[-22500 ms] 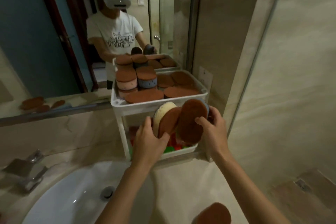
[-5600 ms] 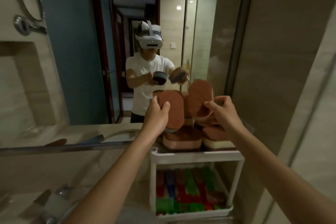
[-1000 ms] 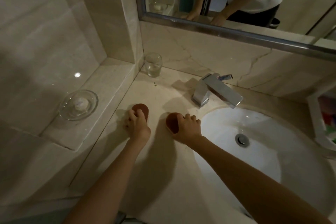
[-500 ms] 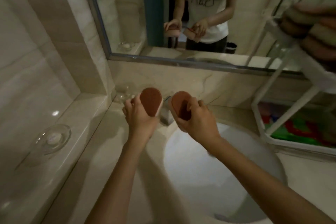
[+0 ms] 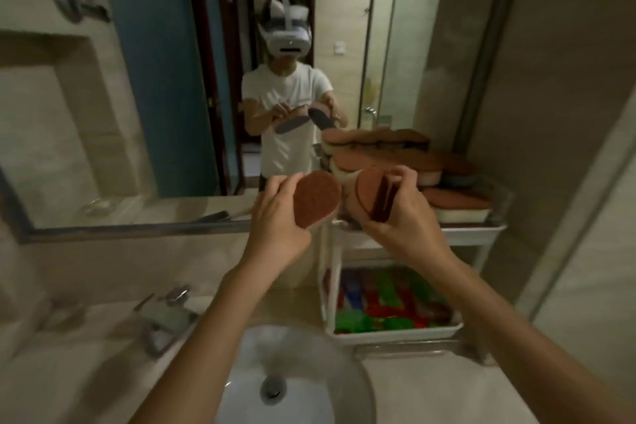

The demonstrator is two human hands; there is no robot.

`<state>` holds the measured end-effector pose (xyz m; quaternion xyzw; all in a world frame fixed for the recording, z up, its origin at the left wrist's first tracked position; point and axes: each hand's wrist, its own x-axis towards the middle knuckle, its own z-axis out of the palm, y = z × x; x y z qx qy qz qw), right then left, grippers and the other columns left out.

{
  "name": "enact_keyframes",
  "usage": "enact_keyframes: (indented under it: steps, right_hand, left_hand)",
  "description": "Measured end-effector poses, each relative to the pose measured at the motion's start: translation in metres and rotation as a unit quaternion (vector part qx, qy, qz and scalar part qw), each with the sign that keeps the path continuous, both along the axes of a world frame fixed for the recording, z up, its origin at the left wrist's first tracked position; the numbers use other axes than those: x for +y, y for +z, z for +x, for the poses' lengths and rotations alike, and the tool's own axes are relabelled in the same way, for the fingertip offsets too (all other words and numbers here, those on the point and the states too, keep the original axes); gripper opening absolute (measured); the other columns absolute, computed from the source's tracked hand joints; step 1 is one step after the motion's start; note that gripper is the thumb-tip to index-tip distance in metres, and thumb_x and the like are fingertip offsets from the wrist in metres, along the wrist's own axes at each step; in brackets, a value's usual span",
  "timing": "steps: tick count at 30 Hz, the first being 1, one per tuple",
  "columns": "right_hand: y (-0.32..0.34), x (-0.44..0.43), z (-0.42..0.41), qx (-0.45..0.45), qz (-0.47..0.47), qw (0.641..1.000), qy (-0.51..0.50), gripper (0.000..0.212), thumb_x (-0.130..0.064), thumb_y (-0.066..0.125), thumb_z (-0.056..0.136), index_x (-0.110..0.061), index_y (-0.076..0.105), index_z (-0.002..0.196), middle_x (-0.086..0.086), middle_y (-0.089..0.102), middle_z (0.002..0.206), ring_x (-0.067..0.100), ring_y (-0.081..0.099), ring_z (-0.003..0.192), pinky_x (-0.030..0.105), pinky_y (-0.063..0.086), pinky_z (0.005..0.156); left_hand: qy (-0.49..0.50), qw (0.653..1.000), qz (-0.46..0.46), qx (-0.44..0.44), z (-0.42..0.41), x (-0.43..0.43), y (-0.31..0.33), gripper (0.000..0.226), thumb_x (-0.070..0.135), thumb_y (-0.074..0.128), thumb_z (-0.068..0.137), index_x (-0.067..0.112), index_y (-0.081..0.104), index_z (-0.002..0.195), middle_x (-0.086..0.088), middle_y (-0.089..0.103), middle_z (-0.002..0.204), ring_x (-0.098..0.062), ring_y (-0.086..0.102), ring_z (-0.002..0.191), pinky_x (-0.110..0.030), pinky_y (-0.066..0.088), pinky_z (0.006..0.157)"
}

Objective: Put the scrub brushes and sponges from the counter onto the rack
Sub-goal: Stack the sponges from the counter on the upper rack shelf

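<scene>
Two hands are raised in front of the rack, each gripping one sponge: the left hand (image 5: 275, 217) pinches a brown-faced sponge (image 5: 316, 204) by its edges, scouring side toward the camera, and the right hand (image 5: 395, 213) clasps another sponge (image 5: 370, 196) edge-on. Held upright like this, they likely can be laid flat onto the already heaped pile (image 5: 395, 162) on the rack's top tray (image 5: 475, 234), beside the sink (image 5: 296, 385) on the worktop (image 5: 430, 389).

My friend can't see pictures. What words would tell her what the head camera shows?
Two bare hands each hold up a brown oval sponge, left hand and right hand, in front of a white rack whose top shelf is piled with similar sponges. A sink is below, a mirror behind.
</scene>
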<state>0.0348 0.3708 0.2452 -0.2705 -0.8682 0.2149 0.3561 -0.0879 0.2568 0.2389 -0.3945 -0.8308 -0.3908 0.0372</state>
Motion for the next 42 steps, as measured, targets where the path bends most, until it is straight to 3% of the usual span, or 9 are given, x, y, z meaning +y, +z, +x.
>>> enact_keyframes:
  steps: [3,6,10,17,27,32,38,42]
  right_hand:
    - [0.021,0.061,0.040,-0.009,-0.009,1.000,-0.006,0.078,-0.035,0.076,0.073,-0.012,0.032,0.133,0.007,0.057,0.123,0.024,0.057,0.112,0.032,0.050,0.085]
    - [0.035,0.110,0.059,-0.036,-0.011,0.999,-0.001,0.082,-0.032,0.078,0.071,-0.011,0.032,0.136,0.007,0.055,0.128,0.025,0.055,0.118,0.035,0.051,0.092]
    - [0.040,0.147,0.064,-0.090,0.014,0.996,0.022,0.073,-0.027,0.077,0.074,-0.013,0.037,0.133,0.007,0.054,0.129,0.025,0.052,0.119,0.029,0.044,0.092]
    - [0.030,0.164,0.055,-0.149,0.019,0.987,0.059,0.069,-0.025,0.071,0.078,-0.016,0.033,0.136,0.008,0.053,0.129,0.026,0.052,0.116,0.042,0.049,0.094]
    - [0.020,0.169,0.046,-0.180,0.011,0.982,0.047,0.065,-0.023,0.068,0.080,-0.017,0.034,0.135,0.009,0.049,0.133,0.028,0.048,0.120,0.042,0.045,0.100]
    - [0.019,0.169,0.044,-0.199,0.017,0.979,0.048,0.066,-0.027,0.065,0.082,-0.020,0.031,0.138,0.007,0.049,0.135,0.028,0.046,0.125,0.048,0.034,0.110]
    - [0.011,0.171,0.043,-0.228,0.067,0.971,0.025,0.051,-0.016,0.057,0.085,-0.023,0.042,0.134,0.003,0.050,0.137,0.025,0.043,0.129,0.048,0.024,0.115]
    - [0.003,0.165,0.046,-0.240,0.118,0.963,0.021,0.056,-0.019,0.055,0.088,-0.030,0.036,0.139,0.002,0.037,0.150,0.025,0.025,0.142,0.051,0.011,0.118]
  left_hand:
    - [-0.051,0.997,-0.037,0.040,0.032,0.054,0.017,0.078,0.002,0.064,0.078,0.023,0.028,0.144,0.002,0.033,0.141,-0.022,0.034,0.132,-0.038,0.032,0.112]
    - [-0.073,0.993,-0.065,0.068,0.052,0.095,0.034,0.074,0.001,0.063,0.078,0.022,0.032,0.142,0.001,0.036,0.140,-0.022,0.032,0.133,-0.040,0.025,0.116]
    - [-0.078,0.990,-0.107,0.045,0.065,0.130,0.046,0.069,-0.002,0.056,0.081,0.019,0.033,0.142,-0.003,0.038,0.141,-0.026,0.031,0.134,-0.045,0.021,0.118]
    - [-0.062,0.987,-0.146,0.010,0.062,0.152,0.040,0.072,-0.004,0.054,0.078,0.019,0.031,0.142,-0.006,0.043,0.139,-0.025,0.034,0.134,-0.045,0.022,0.118]
    - [-0.052,0.985,-0.163,0.007,0.058,0.157,0.038,0.065,-0.003,0.050,0.079,0.019,0.038,0.139,-0.006,0.043,0.141,-0.026,0.035,0.134,-0.045,0.021,0.118]
    - [-0.043,0.984,-0.174,0.022,0.055,0.151,0.034,0.057,0.006,0.053,0.083,0.020,0.042,0.137,-0.006,0.042,0.140,-0.027,0.033,0.134,-0.045,0.017,0.119]
    - [-0.054,0.981,-0.169,0.085,0.051,0.144,0.022,0.070,0.022,0.060,0.082,0.030,0.031,0.145,-0.005,0.024,0.155,-0.026,0.017,0.144,-0.046,0.009,0.120]
    - [-0.048,0.968,-0.208,0.133,0.044,0.139,0.009,0.078,0.044,0.062,0.082,0.034,0.021,0.148,-0.004,0.005,0.161,-0.027,-0.002,0.148,-0.048,0.006,0.119]
